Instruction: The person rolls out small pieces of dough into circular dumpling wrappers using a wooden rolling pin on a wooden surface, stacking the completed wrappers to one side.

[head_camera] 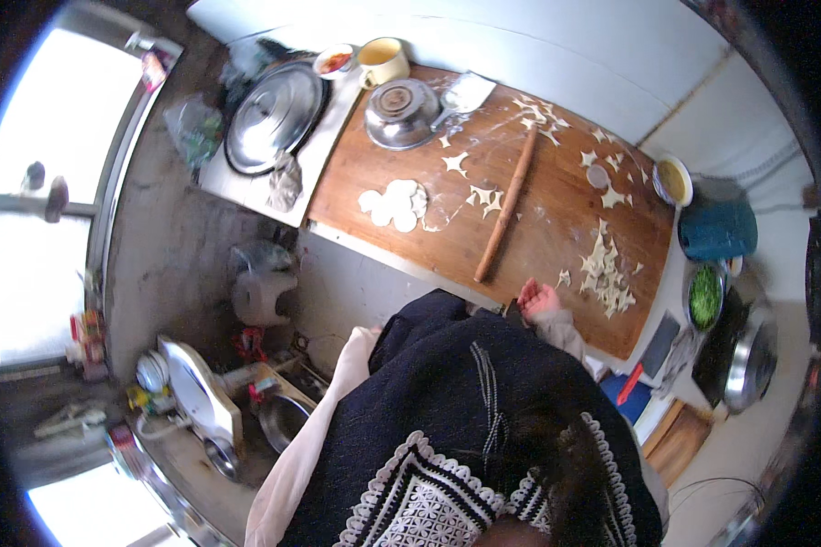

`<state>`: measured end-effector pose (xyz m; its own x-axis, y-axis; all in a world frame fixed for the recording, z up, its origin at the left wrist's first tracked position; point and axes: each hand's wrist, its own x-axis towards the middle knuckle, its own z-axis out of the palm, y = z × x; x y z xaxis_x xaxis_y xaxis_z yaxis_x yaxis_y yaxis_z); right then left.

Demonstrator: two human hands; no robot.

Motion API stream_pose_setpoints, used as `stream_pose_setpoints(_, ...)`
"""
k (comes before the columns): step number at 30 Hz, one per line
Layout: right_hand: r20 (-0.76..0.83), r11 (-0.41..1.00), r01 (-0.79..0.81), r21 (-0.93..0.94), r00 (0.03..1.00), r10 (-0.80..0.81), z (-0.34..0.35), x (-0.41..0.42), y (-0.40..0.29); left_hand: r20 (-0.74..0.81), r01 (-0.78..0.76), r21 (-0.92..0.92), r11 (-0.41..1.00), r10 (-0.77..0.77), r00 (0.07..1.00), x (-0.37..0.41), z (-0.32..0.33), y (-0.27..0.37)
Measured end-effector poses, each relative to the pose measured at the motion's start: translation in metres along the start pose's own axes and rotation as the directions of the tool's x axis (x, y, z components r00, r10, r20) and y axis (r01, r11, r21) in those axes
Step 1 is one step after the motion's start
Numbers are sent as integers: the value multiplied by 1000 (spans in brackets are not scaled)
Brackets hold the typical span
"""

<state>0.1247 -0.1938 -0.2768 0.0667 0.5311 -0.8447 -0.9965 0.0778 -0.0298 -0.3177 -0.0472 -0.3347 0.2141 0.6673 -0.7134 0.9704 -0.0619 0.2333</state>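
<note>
My right hand (539,299) is at the front edge of a floured wooden board (445,256), its fingers loosely curled and nothing seen in them. Beside it lies the lower end of a wooden rolling pin (506,205). To its right is a heap of dough scraps (605,270). My left hand (375,331) is almost wholly hidden behind the black garment (445,355); only a sliver shows past the sleeve. Several round dough wrappers (398,205) overlap on the board's left part. More star-shaped scraps (484,198) and a small round cutter or lid (596,176) lie farther back.
At the back are an upturned metal bowl (402,113), a white scoop (468,92) and a yellow enamel mug (383,60). A large metal tray (276,117) stands left. Chopped greens (705,297), a cleaver (650,352) and a bowl of filling or liquid (672,182) are right.
</note>
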Motion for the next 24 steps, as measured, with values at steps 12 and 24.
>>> stream_pose_setpoints(12, -63, 918, -83, -387, 996, 63, 36, 28, 83, 171, 81, -119, 990, -60, 984, -29, 25, -54)
stream_pose_setpoints(24, -322, 954, 300, 14, 904, -280, 27, 34, 158, -492, -648, 94, 756, 601, 630, 191, -215, 89)
